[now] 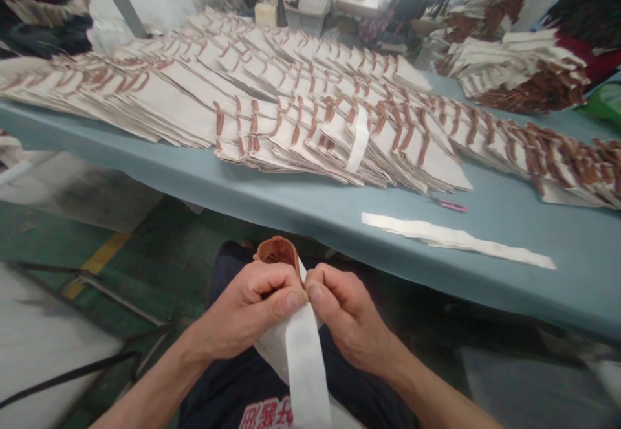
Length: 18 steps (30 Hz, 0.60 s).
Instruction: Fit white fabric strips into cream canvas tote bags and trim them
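My left hand (252,306) and my right hand (347,316) meet in front of my chest, fingers closed and pinching a cream cloth bag (276,351). A white band (305,377) wraps around the bag and hangs down below my hands, and both hands grip it near its top edge. Above my fingers sticks out a curled brown strap (277,252). Where the band's ends meet is hidden by my fingers.
A blue-covered table (291,215) bears long rows of stacked cream bags (301,134) with brown straps, one stack tied with a white band (358,139). White strips (456,238) and a pink-handled tool (451,206) lie near its edge. More piles (524,73) stand behind.
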Motion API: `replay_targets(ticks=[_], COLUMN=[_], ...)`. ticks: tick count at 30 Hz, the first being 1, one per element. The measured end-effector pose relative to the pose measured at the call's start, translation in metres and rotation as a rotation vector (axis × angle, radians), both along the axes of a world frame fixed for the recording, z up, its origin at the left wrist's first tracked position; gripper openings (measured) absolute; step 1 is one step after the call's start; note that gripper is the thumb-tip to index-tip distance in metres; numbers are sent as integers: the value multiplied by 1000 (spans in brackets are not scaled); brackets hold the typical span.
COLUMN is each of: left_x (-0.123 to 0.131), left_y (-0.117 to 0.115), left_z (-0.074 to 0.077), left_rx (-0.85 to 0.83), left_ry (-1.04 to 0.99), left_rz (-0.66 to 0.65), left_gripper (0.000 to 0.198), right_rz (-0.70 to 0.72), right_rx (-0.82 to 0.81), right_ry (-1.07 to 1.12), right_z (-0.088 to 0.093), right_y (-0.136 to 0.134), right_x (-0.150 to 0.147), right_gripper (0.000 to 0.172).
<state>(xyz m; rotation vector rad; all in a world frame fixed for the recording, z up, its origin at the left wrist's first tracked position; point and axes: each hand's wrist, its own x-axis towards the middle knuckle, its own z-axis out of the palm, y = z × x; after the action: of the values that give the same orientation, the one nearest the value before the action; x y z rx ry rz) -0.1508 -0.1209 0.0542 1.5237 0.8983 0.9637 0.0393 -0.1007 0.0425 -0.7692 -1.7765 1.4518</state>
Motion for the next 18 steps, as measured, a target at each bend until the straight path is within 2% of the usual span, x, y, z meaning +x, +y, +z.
replay_targets(ticks=[4, 7, 10, 13, 16, 18], left_x=[-3, -7, -10, -9, -6, -3], left_y=[4, 6, 4, -5, -15, -20], left_z=[5, 12, 20, 27, 32, 34], left_rx=[-73, -57, 70, 287, 429, 496], left_ry=[4, 81, 219, 429, 595, 617], left_rz=[-48, -81, -93, -64, -25, 19], left_gripper=[42, 32, 27, 24, 25, 27], right_rz=[-26, 22, 83, 90, 67, 37], right_rx=[143, 253, 337, 422, 511, 546], right_ry=[-3, -16, -74, -153, -146, -119], right_z=[5, 17, 29, 37, 39, 38], right_y=[4, 8, 7, 3, -2, -3], right_x=[6, 9, 13, 15, 13, 11], right_gripper=[27, 24, 26, 30, 36, 42])
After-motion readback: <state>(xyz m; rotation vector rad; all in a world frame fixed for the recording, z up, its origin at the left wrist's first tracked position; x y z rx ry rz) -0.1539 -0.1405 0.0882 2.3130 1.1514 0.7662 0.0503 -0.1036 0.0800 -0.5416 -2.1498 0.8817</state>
